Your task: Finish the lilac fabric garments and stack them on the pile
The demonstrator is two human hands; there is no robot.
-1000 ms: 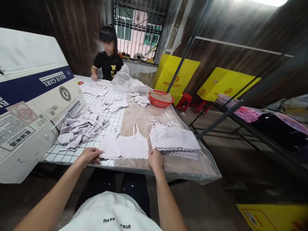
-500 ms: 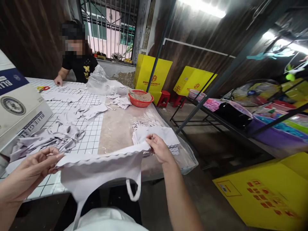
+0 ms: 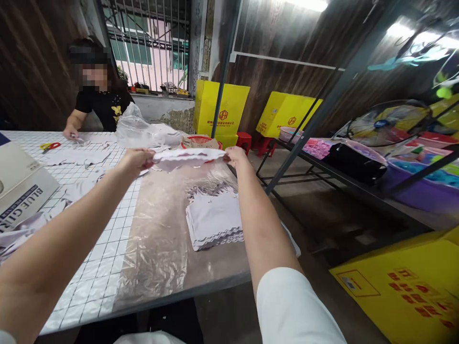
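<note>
A pale lilac fabric piece (image 3: 190, 155) with a wavy edge is stretched between my hands, above the far part of the table. My left hand (image 3: 139, 160) is closed on its left end, and my right hand (image 3: 234, 155) pinches its right end. Nearer to me, left of my right forearm, lies a neat stack of similar wavy-edged pieces (image 3: 213, 217) on clear plastic sheeting. Part of a red basket (image 3: 197, 139) shows just behind the held fabric.
Across the table (image 3: 103, 267) sits a person (image 3: 102, 107) beside a clear plastic bag (image 3: 138, 131). Red-and-yellow scissors (image 3: 51, 146) lie far left. A white carton (image 3: 25, 184) and loose fabric are at left. A metal rack (image 3: 358, 191) with tubs stands right.
Both hands have moved forward, away from my body, carrying the stretched fabric from the near table edge to above the far part. The view has shifted, and the stack is now more exposed.
</note>
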